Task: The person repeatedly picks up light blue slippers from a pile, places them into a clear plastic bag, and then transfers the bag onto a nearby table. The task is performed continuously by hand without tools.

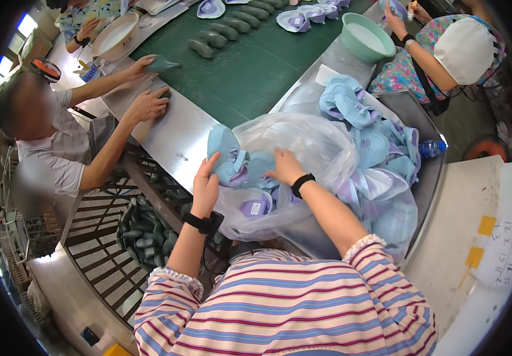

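A large clear plastic bag full of light-blue and lilac shoe uppers lies on the metal table before me. My left hand grips the bag's near edge beside a blue upper that sticks out. My right hand reaches into the bag's mouth, fingers resting on the blue uppers inside. Both wrists wear black bands. Whether the right hand grasps an upper is hidden.
More blue uppers pile on the table to the right, by a water bottle. A green conveyor belt carries dark shoe lasts. Another person's hands work at left; a second person sits by a green bowl. Lasts fill a bin below.
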